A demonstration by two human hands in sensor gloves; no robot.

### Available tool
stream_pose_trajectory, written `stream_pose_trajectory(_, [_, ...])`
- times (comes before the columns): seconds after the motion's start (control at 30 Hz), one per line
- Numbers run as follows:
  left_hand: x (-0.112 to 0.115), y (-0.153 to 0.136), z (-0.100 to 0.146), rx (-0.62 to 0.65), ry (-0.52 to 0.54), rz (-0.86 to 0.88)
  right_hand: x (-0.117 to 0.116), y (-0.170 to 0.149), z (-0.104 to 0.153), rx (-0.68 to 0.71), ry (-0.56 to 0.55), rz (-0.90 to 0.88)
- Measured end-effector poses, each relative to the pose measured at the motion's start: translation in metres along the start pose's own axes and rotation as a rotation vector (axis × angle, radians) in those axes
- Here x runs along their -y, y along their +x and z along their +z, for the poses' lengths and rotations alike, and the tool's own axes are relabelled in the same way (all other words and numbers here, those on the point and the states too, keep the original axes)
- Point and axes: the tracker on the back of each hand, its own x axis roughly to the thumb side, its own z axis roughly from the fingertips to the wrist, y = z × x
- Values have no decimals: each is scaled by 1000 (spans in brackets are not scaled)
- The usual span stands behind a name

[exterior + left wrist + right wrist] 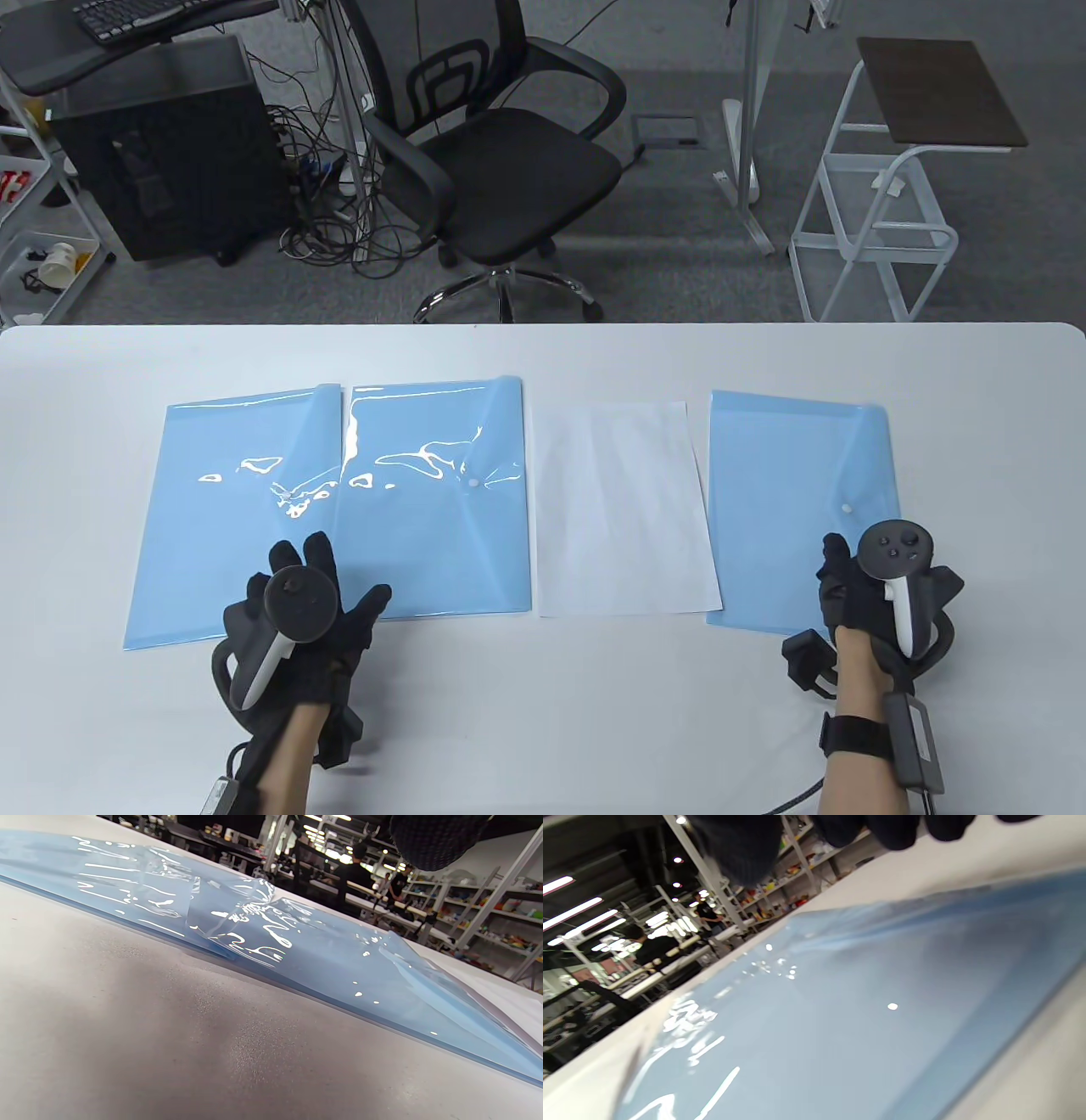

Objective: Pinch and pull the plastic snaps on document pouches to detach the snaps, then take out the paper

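Three blue document pouches lie in a row on the white table (543, 705). The left pouch (212, 509) is partly overlapped by the middle pouch (433, 509), whose white snap (473, 482) shows; both are glossy, with wavy flaps. A white sheet of paper (624, 509) lies between the middle pouch and the right pouch (797, 492), whose flap lies flat with its snap (846, 508) showing. My left hand (327, 569) rests with spread fingers on the near edges of the two left pouches. My right hand (836, 560) hovers over the right pouch's near right corner and holds nothing. Its fingers (891, 832) hang above the snap (892, 1006).
Beyond the table's far edge stand a black office chair (501, 161), a computer tower (170, 144) with tangled cables and a white side table (899, 170). Shelves and people show far off in the wrist views. Bare tabletop (169, 1035) lies in front of the pouches.
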Motion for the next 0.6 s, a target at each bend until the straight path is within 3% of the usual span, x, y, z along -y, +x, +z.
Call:
stream_pose_trajectory(0.23, [0, 2, -2, 20, -11, -5, -7, -18, -28, -136, -23, 44])
stream_pose_trajectory(0.5, [2, 6, -4, 33, -33, 15, -12, -16, -45, -159, -16, 199])
stream_pose_trajectory(0.6, [3, 8, -5, 33, -40, 10, -9, -13, -47, -167, -31, 172])
